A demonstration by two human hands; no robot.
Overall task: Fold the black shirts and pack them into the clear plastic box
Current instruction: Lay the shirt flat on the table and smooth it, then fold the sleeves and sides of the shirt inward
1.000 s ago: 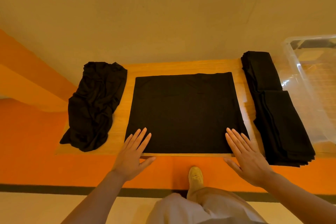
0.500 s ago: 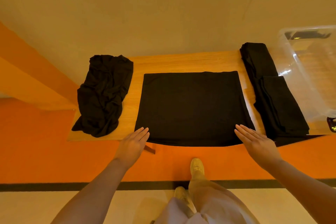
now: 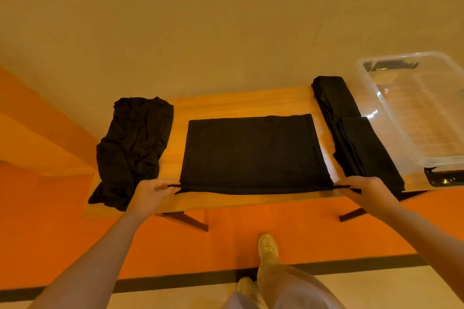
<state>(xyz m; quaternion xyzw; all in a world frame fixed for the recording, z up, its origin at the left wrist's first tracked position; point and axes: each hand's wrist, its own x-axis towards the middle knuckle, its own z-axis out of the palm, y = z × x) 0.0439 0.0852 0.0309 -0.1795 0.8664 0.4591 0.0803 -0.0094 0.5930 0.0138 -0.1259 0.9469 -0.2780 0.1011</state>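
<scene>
Hands, L [image 3: 152, 192] & R [image 3: 364, 189], pinch near corners of flat black shirt [image 3: 253, 153] on table [image 3: 241, 101].

bare forearms [image 3: 105, 253], light trousers [image 3: 283, 288], beige shoes [image 3: 268, 248]

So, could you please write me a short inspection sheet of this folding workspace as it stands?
Surface: wooden table, bare wood showing between the piles.
Job's things: half-folded black shirt laid flat at centre; folded stack to its right; crumpled shirts on the left; clear plastic box far right, seemingly empty.
Clutter: dark object below the box, unidentifiable.
Hands: left hand and right hand each pinch a near corner of the central shirt.
Cables: nothing seen.
Surroundings: orange floor, beige wall.
</scene>
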